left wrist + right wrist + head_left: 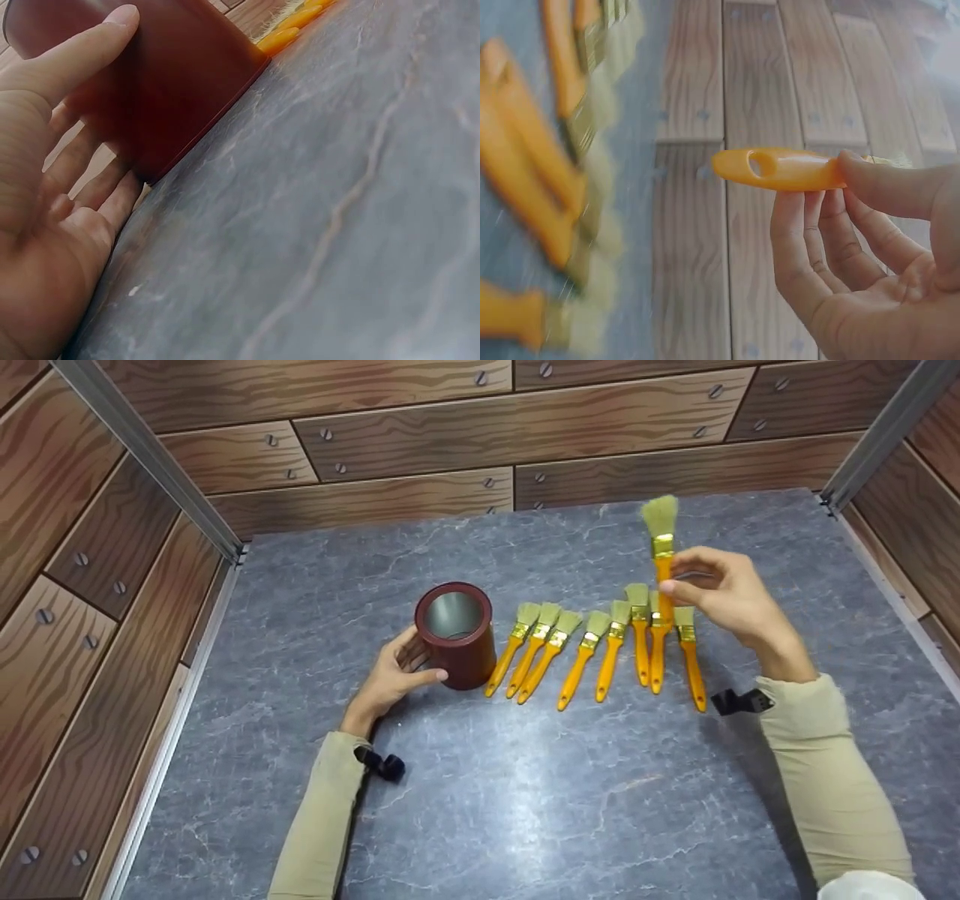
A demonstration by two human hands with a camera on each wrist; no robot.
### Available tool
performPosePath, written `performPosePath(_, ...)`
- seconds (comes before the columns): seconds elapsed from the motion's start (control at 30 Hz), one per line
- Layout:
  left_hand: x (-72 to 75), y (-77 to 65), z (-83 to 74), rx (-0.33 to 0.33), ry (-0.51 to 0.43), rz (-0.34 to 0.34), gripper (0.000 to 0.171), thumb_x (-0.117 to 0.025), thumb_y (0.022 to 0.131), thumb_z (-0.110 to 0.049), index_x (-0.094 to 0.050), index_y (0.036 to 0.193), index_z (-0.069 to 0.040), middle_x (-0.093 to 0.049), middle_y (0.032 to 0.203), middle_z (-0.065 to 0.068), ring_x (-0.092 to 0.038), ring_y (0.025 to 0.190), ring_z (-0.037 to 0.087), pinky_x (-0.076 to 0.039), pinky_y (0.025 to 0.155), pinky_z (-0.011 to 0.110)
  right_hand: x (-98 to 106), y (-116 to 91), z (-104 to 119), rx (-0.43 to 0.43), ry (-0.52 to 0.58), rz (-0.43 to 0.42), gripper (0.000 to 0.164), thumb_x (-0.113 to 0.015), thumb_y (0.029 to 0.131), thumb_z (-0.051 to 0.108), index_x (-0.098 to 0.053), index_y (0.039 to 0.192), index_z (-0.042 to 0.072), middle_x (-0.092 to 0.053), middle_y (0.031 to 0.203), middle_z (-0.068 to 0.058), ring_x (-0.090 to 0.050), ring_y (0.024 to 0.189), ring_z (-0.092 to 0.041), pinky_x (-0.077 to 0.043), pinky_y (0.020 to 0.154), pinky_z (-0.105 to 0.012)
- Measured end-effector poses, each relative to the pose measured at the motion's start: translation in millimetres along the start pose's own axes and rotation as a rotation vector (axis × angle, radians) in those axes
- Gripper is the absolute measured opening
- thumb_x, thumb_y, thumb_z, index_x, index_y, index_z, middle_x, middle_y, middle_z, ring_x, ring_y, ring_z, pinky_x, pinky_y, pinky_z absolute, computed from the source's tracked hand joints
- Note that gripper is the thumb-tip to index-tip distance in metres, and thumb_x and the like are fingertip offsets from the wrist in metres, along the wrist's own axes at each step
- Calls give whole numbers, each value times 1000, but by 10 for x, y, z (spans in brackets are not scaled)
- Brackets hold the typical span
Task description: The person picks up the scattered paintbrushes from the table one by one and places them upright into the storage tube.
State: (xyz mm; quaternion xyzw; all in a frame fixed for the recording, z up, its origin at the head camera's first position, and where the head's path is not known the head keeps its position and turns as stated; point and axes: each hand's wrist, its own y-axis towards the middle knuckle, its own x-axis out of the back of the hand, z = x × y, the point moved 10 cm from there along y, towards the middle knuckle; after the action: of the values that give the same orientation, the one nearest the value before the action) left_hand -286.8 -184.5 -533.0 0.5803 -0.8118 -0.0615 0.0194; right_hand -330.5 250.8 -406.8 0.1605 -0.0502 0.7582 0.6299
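Observation:
A dark red cylindrical container [466,666] stands upright on the table, its open top showing a grey inside. My left hand [386,679] holds it from the left, the thumb on the near side and the other fingers around the far side, as the left wrist view also shows on the container's wall [165,82]. Above the table, my right hand [731,592] pinches a paintbrush by its orange handle [795,169], bristles [660,516] up. Several more paintbrushes [573,679] lie in a row right of the container, bristles toward the back.
The grey marbled table [480,795] has wood-patterned panels [450,442] along its back and sides. Grey metal posts [161,465] stand at the back corners. A white rounded object [870,886] shows at the bottom right, by the right sleeve.

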Motion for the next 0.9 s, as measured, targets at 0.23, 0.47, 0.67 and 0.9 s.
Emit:
performPosePath(0.23,3,0,-13,3,-1,2,91,-85,87,5,-40,165,-10,-50,164,13,-44,155,27,-40,127,38,-373,112,306,56,16,45,27,-77,97,-1,-68,121,-11,-78,101,4,-75,91,-12,-66,82,-27)
performPosePath(0.47,-2,10,-15,2,-8,5,92,-87,87,0,-40,165,-11,-50,164,11,-45,155,25,-41,127,37,-665,175,526,94,25,60,25,-79,96,2,-72,118,-6,-77,103,-2,-75,94,-15,-66,83,-27)
performPosePath(0.67,0,8,-9,-1,-14,0,91,-87,87,3,-41,165,-9,-50,164,14,-46,154,27,-41,126,39,-895,223,709,136,43,85,24,-79,96,4,-73,118,-5,-77,105,-7,-74,96,-18,-65,86,-27)
performPosePath(0.9,3,6,-6,-1,2,4,91,-85,87,5,-41,165,-11,-51,163,13,-46,154,27,-41,127,40,-1189,293,914,179,91,132,23,-77,96,-1,-72,118,-7,-75,107,-15,-75,95,-21,-67,86,-33)
